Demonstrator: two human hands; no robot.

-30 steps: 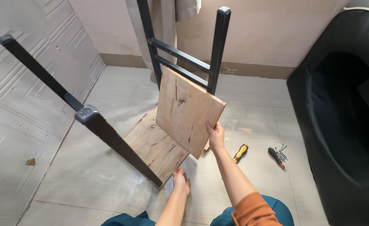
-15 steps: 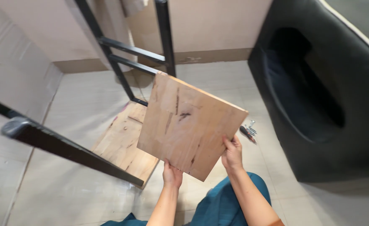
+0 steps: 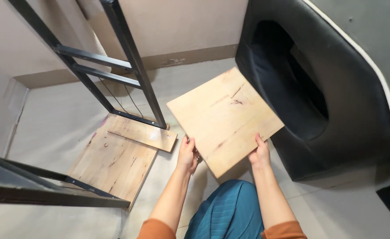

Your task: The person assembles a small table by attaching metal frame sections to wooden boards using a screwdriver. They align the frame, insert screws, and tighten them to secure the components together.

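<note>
Pale beige tiled floor [image 3: 62, 115], matt, with faint grout lines. Plain cream plastered wall [image 3: 190, 22] at the far side, a darker tan skirting strip [image 3: 190, 57] along its foot. Large black leather-like armchair [image 3: 336, 102] to the right, white piping along its upper edge, its base resting on the floor. Black metal tube frame [image 3: 128, 62] with two crossbars stands against the wall side; another black bar [image 3: 49, 199] crosses the lower left. Light is even and soft, shadows weak.

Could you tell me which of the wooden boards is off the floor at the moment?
The square board, held by the left hand and right hand; the large board and narrow board lie on the floor.
</note>
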